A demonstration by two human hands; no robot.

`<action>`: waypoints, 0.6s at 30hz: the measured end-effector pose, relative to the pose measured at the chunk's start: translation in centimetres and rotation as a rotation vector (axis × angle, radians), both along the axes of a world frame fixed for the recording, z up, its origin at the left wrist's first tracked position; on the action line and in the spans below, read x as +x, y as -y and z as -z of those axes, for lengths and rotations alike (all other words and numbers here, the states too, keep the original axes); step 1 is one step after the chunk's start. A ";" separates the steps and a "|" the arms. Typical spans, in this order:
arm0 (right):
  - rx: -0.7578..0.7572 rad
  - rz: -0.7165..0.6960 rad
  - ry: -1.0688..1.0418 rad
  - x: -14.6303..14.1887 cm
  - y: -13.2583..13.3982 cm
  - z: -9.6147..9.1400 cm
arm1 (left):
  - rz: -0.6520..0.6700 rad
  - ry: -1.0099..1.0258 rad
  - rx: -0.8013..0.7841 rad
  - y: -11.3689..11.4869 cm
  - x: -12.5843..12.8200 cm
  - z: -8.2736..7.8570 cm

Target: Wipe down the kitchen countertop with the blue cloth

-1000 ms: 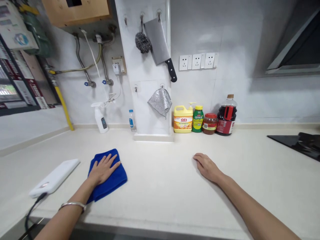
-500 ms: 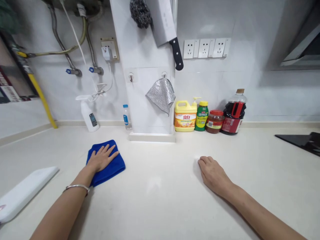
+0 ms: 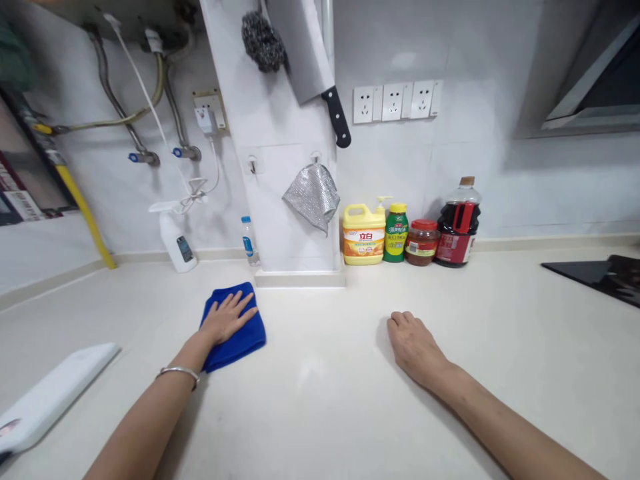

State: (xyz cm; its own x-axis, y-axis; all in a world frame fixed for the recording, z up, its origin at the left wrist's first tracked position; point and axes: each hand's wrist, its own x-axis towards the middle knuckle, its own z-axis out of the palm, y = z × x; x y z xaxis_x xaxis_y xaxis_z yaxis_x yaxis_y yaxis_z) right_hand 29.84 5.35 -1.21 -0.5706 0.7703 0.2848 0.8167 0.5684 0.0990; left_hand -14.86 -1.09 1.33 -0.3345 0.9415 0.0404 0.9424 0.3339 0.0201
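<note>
My left hand (image 3: pixel 227 318) lies flat with fingers spread on a folded blue cloth (image 3: pixel 240 336), pressing it onto the pale countertop (image 3: pixel 325 393). A silver bangle circles that wrist. My right hand (image 3: pixel 413 340) rests on the bare counter to the right, palm down, fingers curled under, holding nothing. The cloth sits just in front of the white wall column (image 3: pixel 285 200).
Against the wall stand a yellow detergent jug (image 3: pixel 364 235), a green bottle (image 3: pixel 397 233), a red-lidded jar (image 3: pixel 421 243) and a dark sauce bottle (image 3: pixel 457 225). A cleaver (image 3: pixel 313 60) and silver cloth (image 3: pixel 311 195) hang on the column. A spray bottle (image 3: pixel 175 237), white slab (image 3: pixel 50 393) and black hob (image 3: pixel 600 275) flank the area.
My left hand has slid the blue cloth away from me and to the right, towards the column. The right hand has stayed in place. The view has tilted down.
</note>
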 end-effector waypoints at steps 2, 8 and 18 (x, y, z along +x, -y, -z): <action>0.006 0.008 0.000 -0.2 0.1 -0.2 | 0.033 -0.002 -0.002 0.5 2.2 0.0; -0.064 0.011 -0.055 -0.5 0.8 -1.2 | 0.137 -0.017 -0.030 2.1 9.4 -0.7; -0.135 -0.063 -0.289 1.4 -1.5 -1.1 | 0.333 -0.025 -0.063 2.3 20.6 -0.7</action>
